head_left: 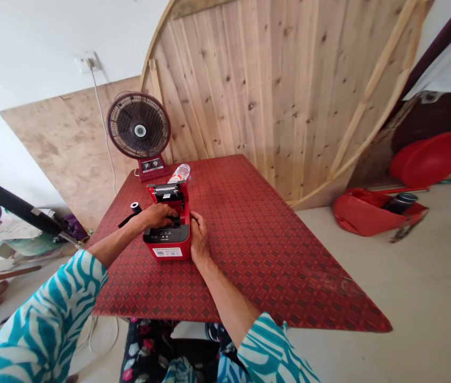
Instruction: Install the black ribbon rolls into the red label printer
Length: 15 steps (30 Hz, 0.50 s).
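The right hand [199, 236], forearm angled in from the near edge, clasps the side wall of a red box-shaped plastic label printer [167, 250], fingers pressed together; so firm a hold looks right for keeping the body from sliding. The left hand [157, 215] reaches across, fingers curled down into the open bay, tips hidden, so any pinch cannot be told. The printer stands on the red patterned worktop [289, 266], a small black roll [134, 206] just beside it, a clear plastic bottle [180, 173] and black desk fan [139, 125] beyond.
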Available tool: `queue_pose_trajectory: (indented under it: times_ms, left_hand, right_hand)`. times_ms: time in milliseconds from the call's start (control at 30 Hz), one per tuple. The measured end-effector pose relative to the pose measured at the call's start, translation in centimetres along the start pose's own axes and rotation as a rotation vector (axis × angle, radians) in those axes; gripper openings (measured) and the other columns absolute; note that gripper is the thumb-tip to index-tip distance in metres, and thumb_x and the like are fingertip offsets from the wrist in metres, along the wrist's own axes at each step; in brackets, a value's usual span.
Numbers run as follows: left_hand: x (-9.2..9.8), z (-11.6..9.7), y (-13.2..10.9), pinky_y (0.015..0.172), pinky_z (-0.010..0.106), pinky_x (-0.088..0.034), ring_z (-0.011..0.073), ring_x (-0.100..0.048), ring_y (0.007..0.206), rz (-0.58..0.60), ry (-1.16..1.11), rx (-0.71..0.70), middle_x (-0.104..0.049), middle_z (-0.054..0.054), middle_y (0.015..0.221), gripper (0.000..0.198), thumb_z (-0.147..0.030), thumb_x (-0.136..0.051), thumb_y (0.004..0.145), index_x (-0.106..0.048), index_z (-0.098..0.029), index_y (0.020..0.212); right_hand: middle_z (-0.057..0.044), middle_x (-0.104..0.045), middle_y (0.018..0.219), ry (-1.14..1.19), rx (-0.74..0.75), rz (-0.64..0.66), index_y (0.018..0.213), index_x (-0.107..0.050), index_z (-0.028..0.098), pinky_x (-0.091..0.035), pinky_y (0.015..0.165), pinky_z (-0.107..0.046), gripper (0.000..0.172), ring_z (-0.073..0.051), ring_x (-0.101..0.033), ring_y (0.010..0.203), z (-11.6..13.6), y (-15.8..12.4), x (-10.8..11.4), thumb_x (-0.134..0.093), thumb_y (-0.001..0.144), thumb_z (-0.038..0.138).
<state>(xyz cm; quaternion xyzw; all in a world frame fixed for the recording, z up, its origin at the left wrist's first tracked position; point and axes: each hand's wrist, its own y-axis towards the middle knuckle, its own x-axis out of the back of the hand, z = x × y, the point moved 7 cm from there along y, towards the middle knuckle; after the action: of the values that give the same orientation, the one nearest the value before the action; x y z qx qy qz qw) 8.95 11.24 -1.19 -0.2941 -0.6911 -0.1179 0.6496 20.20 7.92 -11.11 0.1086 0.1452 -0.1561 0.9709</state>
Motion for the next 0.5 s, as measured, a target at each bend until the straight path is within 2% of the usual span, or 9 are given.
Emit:
queue_pose_trajectory:
  times_ms: [100,167,233,333,400,500]
  left_hand:
    - [-0.2,-0.1,0.7,0.081,0.026,-0.047,0.0225,-0.067,0.097,0.052,-0.022,-0.038,-0.075,0.001,0.102,0.031,-0.015,-0.061,0.073,-0.073,-0.026,0.100]
    - [0.1,-0.1,0.2,0.081,0.025,-0.047,0.0210,-0.067,0.097,0.056,-0.055,-0.068,-0.075,0.000,0.101,0.030,-0.016,-0.060,0.075,-0.073,-0.026,0.101]
    - [1.0,0.0,-1.2,0.085,0.025,-0.047,0.0202,-0.066,0.101,-0.024,-0.141,-0.084,-0.073,0.001,0.108,0.031,-0.022,-0.057,0.081,-0.071,-0.025,0.108]
    - [2.0,0.6,-4.4,0.086,0.027,-0.048,0.0207,-0.066,0.102,-0.220,-0.319,-0.047,-0.070,0.005,0.117,0.038,-0.037,-0.049,0.089,-0.065,-0.020,0.120]
    - [1.6,0.7,-6.3,0.083,0.027,-0.050,0.0205,-0.067,0.097,-0.244,-0.383,-0.043,-0.071,0.006,0.114,0.043,-0.044,-0.048,0.090,-0.064,-0.019,0.121]
    - [0.8,-0.4,-7.8,0.088,0.030,-0.049,0.0211,-0.067,0.098,-0.293,-0.364,-0.141,-0.072,0.007,0.110,0.039,-0.042,-0.050,0.089,-0.068,-0.019,0.115]
  right_hand:
    - [-0.006,-0.063,0.111,-0.010,-0.002,-0.004,0.105,-0.064,0.021,-0.038,0.100,-0.039,0.035,-0.022,-0.054,0.109,0.0,0.0,0.1,-0.045,0.081,0.038]
    - [-0.005,-0.063,0.110,-0.007,-0.007,-0.013,0.104,-0.065,0.022,-0.039,0.099,-0.039,0.033,-0.021,-0.055,0.109,0.0,-0.1,0.2,-0.045,0.081,0.037]
    - [-0.004,-0.064,0.109,0.002,-0.005,-0.015,0.103,-0.065,0.023,-0.040,0.099,-0.038,0.032,-0.020,-0.055,0.107,0.1,-0.1,0.2,-0.045,0.081,0.037]
    - [-0.003,-0.066,0.107,0.019,-0.010,-0.007,0.103,-0.065,0.023,-0.040,0.098,-0.036,0.032,-0.020,-0.056,0.106,0.1,-0.2,0.1,-0.046,0.082,0.038]
    - [-0.003,-0.066,0.107,0.027,-0.026,-0.007,0.104,-0.065,0.023,-0.041,0.097,-0.036,0.032,-0.020,-0.056,0.106,-0.1,-0.2,0.2,-0.047,0.081,0.038]
    - [-0.004,-0.067,0.108,0.044,-0.038,-0.015,0.105,-0.064,0.023,-0.042,0.094,-0.036,0.033,-0.020,-0.057,0.106,-0.4,-0.2,0.3,-0.048,0.081,0.039]
